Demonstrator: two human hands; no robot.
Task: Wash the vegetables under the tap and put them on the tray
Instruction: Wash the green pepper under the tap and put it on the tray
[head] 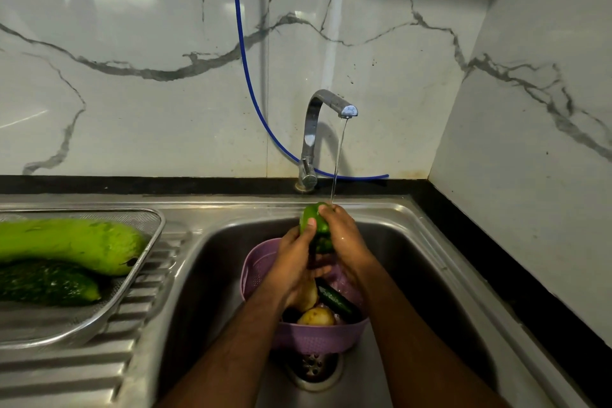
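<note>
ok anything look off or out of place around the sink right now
Nothing stands out. Both hands, left and right, rub a green bell pepper under the chrome tap's stream, above the purple plastic colander. Two washed gourds sit in the steel mesh tray.

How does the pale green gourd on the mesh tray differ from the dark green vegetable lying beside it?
The pale gourd is light green and smooth; the dark vegetable is deep green with a bumpy, glistening skin. The gourd is thicker and lies farther from the camera, the dark one nearer. The gourd's tip reaches closer to the mesh tray rim. Both lie lengthwise on the tray, touching, cut off by the left frame edge.
</note>
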